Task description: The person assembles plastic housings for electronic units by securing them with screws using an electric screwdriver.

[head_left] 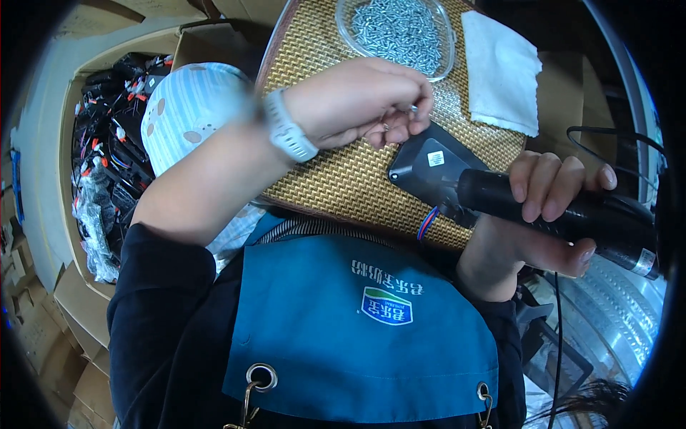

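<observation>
My right hand [547, 182] is wrapped round a black electric screwdriver [493, 194], whose tip points at a flat black plastic housing [413, 166] on the woven mat. A small white label sits on the housing, and red and blue wires [428, 222] come out at its near edge. My left hand [371, 100] is curled above the far edge of the housing, fingers closed on small silver screws [414, 109]. Just beyond it stands a clear plastic tub [449, 53] full of the same kind of screws. The screwdriver's tip is hard to make out against the housing.
A folded white cloth [501, 75] lies on the right of the woven mat [314, 175]. At left, a cardboard box [70, 179] holds many black parts with wires. Black cables [557, 343] hang at the right. A blue striped fabric [189, 100] lies under my left arm.
</observation>
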Demonstrator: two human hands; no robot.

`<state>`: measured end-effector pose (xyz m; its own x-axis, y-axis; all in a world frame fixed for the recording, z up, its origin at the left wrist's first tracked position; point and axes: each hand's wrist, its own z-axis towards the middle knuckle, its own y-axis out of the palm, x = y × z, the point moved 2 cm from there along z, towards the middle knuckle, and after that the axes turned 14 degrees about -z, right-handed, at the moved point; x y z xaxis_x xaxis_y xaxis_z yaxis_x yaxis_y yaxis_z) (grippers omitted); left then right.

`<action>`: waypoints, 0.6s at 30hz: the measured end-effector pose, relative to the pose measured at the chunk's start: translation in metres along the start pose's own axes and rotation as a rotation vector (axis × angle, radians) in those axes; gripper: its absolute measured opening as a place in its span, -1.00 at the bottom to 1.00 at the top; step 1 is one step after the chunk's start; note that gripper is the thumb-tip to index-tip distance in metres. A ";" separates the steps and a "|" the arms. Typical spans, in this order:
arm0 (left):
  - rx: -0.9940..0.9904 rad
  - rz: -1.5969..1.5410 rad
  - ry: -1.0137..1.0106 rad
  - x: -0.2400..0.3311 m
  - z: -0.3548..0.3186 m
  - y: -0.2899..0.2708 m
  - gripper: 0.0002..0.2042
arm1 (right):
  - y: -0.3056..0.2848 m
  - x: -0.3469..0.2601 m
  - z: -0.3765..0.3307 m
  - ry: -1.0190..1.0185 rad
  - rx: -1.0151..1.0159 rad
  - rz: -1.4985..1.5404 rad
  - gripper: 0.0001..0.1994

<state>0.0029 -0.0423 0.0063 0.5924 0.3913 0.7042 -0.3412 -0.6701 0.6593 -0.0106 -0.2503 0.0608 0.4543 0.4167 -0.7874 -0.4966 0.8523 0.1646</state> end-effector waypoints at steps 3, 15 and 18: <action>0.055 -0.157 -0.062 -0.013 -0.018 0.006 -0.93 | -0.007 -0.010 -0.009 0.006 0.049 -0.014 -0.40; 0.235 1.545 0.315 -0.065 -0.035 0.040 -0.79 | -0.033 0.040 -0.023 0.338 0.425 0.407 -0.52; 0.298 1.627 0.307 -0.069 -0.036 0.047 -0.79 | -0.036 0.049 -0.027 0.383 0.484 0.421 -0.56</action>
<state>-0.0803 -0.0781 -0.0022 -0.3791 -0.7035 0.6012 -0.2513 -0.5470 -0.7985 0.0094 -0.2689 0.0002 -0.0358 0.6745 -0.7374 -0.1502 0.7258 0.6713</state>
